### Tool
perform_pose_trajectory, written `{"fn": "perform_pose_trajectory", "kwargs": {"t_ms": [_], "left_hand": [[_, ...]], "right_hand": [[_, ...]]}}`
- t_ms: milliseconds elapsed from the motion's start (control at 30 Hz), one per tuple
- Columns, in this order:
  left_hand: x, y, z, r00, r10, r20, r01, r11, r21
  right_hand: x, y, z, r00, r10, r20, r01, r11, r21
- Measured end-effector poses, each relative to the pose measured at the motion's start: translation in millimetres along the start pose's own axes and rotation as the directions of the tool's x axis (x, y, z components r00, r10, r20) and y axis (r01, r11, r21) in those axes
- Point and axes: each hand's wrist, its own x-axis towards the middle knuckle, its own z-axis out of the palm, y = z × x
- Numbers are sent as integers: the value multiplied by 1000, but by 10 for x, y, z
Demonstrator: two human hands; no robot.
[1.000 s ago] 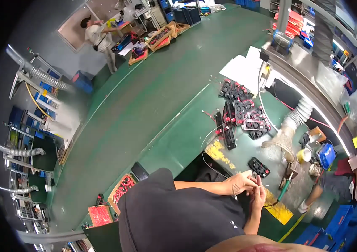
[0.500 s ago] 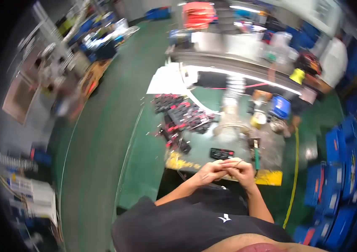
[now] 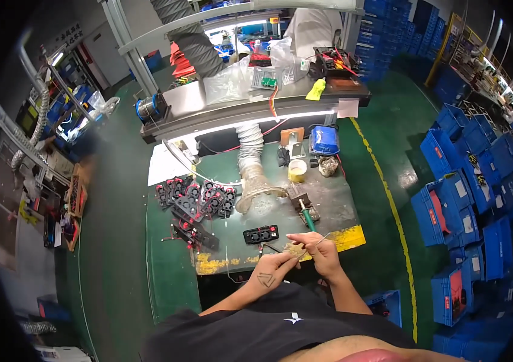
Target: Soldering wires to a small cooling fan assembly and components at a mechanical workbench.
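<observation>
Left hand and right hand close together at near edge of green workbench, fingertips almost meeting. Right hand pinched narrow on thin wire that sticks up and right from fingers. Left hand fingers curled in toward small part between both hands; too small to tell what it is or which hand grips it. Just far of hands, black fan unit flat on bench, soldering iron with green handle to its right. Pile of black-and-red fans far left on bench. Pale fume hose coming down mid-bench, yellow tape roll beside it. Stacked blue crates on floor at right.
</observation>
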Motion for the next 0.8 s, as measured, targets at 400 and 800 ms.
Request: {"fn": "perform_pose_trajectory", "kwargs": {"t_ms": [400,800], "left_hand": [[-399,-326,88,981,-110,-161,113,994,6],[-1396,-1050,-705,870,61,-490,180,885,430]], "right_hand": [[-105,220,625,829,312,463,-548,617,565],[371,614,1404,872,423,248,-479,630,611]]}}
